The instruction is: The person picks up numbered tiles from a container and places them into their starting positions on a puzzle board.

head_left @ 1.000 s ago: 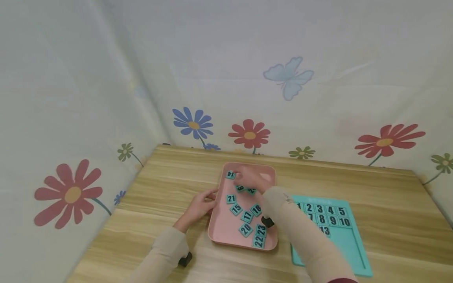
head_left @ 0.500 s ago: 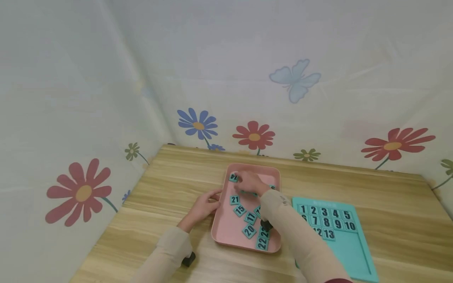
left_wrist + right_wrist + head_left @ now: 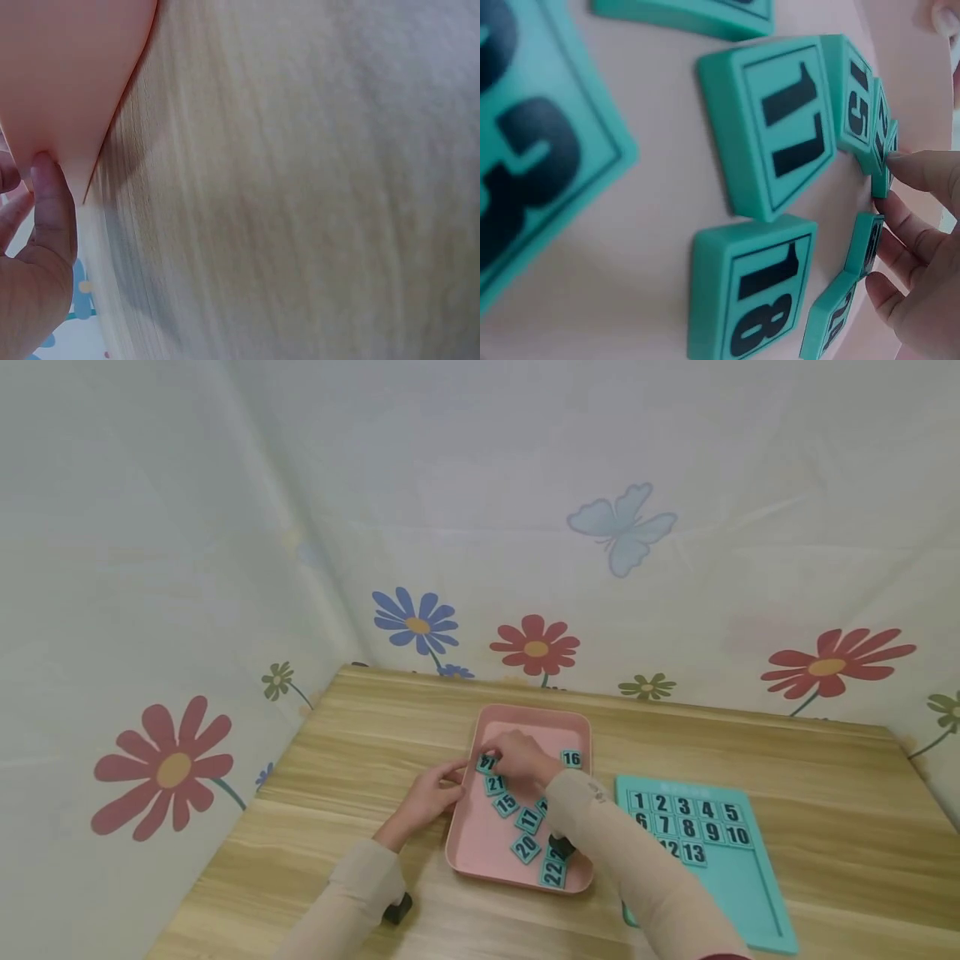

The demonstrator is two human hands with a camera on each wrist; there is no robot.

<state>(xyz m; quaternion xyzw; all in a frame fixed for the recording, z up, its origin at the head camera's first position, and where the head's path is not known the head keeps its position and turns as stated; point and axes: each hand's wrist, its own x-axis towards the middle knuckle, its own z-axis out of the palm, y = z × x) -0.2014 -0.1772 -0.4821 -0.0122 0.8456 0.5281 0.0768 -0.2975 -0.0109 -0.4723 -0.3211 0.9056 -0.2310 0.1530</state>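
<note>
A pink tray holds several teal number tiles. At its left wall, my left hand pinches the rim, the thumb against the outside in the left wrist view. My right hand reaches into the far part of the tray. Its thumb and index finger pinch the number 14 tile, which lies beside the number 21 tile. In the right wrist view, the other fingers touch two tiles, one of them the number 24 tile. The number 17 tile and number 18 tile lie nearer the wrist.
Right of the tray, a teal number board carries tiles in order from 1, with 13 the last one visible. My right forearm covers part of it. The number 16 tile lies by the tray's right wall. A flowered cloth backdrop stands behind the wooden table.
My right hand has come to the number 14 tile and brought it nearer, towards the number 21 tile. The number 16 tile has come into sight. The left hand stays on the tray.
</note>
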